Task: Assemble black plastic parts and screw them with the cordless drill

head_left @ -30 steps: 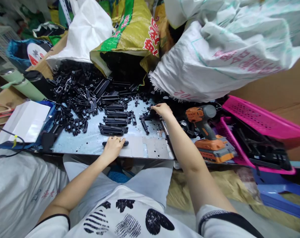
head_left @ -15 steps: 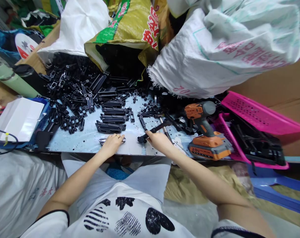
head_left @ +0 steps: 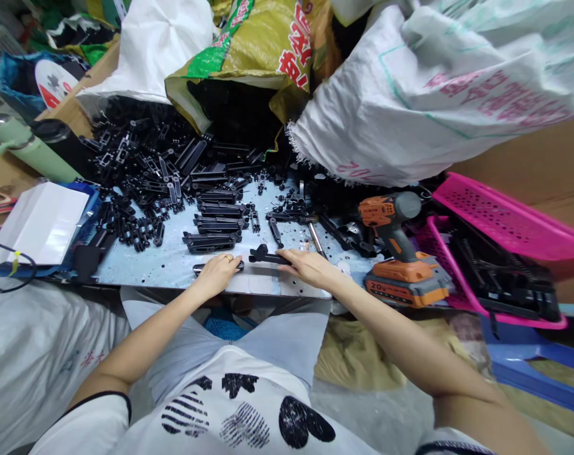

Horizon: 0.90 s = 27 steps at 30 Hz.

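Note:
My left hand is closed over a dark, narrow part lying at the table's front edge; its two ends stick out past my fingers. My right hand pinches a long black bracket-like part with a knobbed end pointing left, held just above the tabletop. The palm hides the part's other end. Behind my left hand lies a row of similar black folded parts. A hammer-like tool with a metal shaft lies behind my right hand.
An orange cordless driver stands on its battery at right, beside a pink basket of black parts. Heaps of black pieces cover the back left. Sacks lean over the rear. A white box sits at far left.
My right hand has turned the black bracket-like part from slanting up to the right to nearly level, its knobbed end now nearer my left hand. The left hand stays on its part.

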### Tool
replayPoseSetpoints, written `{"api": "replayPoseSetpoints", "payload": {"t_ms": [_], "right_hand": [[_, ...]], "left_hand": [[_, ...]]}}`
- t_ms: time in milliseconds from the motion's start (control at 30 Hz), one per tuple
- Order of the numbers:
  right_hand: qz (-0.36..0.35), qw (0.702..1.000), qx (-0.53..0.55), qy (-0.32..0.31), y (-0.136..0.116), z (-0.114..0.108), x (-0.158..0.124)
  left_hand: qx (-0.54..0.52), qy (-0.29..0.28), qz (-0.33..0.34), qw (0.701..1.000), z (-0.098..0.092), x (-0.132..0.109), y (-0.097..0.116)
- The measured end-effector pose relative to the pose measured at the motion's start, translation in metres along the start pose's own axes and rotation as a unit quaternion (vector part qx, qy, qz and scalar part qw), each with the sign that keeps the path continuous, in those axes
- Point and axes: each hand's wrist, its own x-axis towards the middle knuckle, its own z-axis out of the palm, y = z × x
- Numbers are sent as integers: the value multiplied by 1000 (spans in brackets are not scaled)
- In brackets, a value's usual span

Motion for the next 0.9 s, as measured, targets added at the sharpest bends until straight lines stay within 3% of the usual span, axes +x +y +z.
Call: {"api": "replayPoseSetpoints", "payload": {"t_ms": [167, 500, 633, 767, 900], "right_hand": [[-99, 994, 16, -52, -31, 4, 5], [-29, 999, -14, -40, -58, 5, 10], [-13, 998, -60, -7, -72, -2, 7], [-25, 993, -108, 40, -79, -12, 8], [-78, 985, -142, 50, -75, -22, 14]], "left_hand": [[-18, -33, 9, 999, -3, -1, 1], [-46, -41, -23, 998, -12, 0, 7], [-75, -6, -17, 997, -9, -4, -1], [-88, 69, 6, 994, -4, -10, -9], [-79, 113, 48, 989, 2, -14, -10]]}}
